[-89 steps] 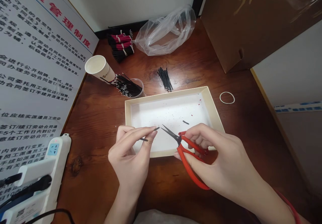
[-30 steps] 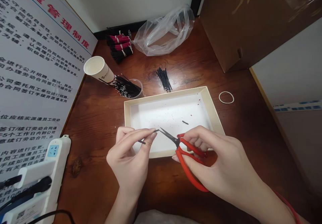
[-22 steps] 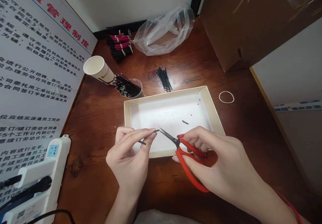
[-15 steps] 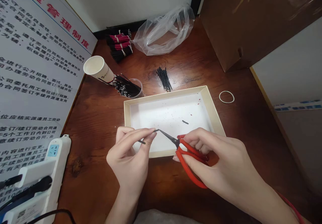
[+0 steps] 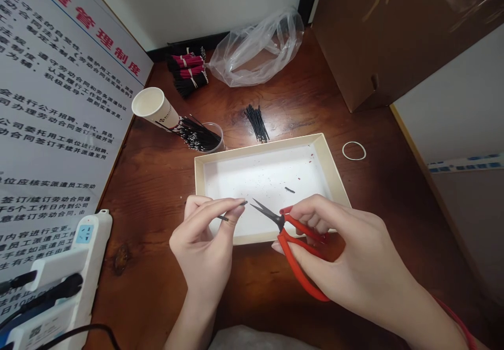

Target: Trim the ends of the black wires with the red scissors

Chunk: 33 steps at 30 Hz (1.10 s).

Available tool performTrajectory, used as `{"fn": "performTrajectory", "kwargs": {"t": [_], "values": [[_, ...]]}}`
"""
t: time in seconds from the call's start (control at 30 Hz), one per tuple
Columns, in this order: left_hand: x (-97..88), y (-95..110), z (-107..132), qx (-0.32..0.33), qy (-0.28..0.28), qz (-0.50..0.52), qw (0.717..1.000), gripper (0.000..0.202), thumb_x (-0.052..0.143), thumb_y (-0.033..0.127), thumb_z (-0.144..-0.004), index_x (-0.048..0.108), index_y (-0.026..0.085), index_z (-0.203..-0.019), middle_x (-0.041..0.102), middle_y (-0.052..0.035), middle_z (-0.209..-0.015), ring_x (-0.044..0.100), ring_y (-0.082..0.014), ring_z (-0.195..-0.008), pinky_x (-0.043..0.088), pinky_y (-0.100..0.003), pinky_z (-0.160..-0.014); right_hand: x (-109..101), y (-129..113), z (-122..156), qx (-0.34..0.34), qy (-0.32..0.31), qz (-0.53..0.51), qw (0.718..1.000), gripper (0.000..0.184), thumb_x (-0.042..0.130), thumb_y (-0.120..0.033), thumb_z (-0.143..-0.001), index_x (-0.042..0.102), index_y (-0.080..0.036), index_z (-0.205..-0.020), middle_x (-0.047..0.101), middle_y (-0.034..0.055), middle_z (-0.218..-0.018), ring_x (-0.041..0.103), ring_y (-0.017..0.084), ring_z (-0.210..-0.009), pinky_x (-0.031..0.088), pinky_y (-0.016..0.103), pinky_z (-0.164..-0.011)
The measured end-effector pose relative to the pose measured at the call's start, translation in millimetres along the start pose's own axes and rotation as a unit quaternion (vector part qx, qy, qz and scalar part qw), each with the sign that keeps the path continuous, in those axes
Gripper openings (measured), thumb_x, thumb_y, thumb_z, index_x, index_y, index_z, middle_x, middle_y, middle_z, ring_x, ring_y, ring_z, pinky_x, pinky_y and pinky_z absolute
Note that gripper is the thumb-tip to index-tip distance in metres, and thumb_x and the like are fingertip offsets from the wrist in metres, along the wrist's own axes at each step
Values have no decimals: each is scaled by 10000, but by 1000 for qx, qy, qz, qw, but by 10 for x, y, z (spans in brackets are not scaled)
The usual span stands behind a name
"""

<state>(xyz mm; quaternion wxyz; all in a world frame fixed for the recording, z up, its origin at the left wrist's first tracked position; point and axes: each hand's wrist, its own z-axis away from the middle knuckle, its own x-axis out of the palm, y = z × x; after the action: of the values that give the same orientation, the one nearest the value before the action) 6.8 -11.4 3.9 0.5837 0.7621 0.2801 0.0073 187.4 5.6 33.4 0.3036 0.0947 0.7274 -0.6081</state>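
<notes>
Glossy wood table [image 5: 157,182]; left hand [image 5: 202,247] pinches thin wire [image 5: 243,202], right hand [image 5: 354,266] red snips [image 5: 292,255].

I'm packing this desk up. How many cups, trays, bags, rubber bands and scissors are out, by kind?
Paper cup: 1
Clear cup: 1
Tray: 1
Plastic bag: 1
Rubber band: 1
Scissors: 1
Total: 6

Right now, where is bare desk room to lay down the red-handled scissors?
Bare wood lies left of the shallow cream tray, toward the white power strip, and right of it, near the brown cardboard box. Around the white paper cup it is crowded.
</notes>
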Motion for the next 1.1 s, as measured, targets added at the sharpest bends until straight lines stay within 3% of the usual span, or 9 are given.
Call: {"fn": "performTrajectory", "kwargs": {"t": [0.6, 1.1], "values": [[6, -7, -23, 36, -9, -11, 999, 362, 738, -38, -767, 792, 297, -895, 751, 51, -749, 557, -119, -717, 474, -235, -602, -2, 28, 4, 7, -18, 11, 1000, 123, 694, -121, -801, 591, -182, -827, 603, -65, -648, 511, 38, -540, 409, 161, -503], [-4, -20, -17, 8, -19, 7, 1000, 321, 734, 2, -790, 798, 303, -881, 759, 22, -754, 580, -147, -734, 483, -263, -602, -19, -19, -30, 13, -15, -1, 1000, 125, 691, -126, -798, 579, -182, -800, 562, -72, -606, 457, 38, -516, 408, 154, -491]]}}
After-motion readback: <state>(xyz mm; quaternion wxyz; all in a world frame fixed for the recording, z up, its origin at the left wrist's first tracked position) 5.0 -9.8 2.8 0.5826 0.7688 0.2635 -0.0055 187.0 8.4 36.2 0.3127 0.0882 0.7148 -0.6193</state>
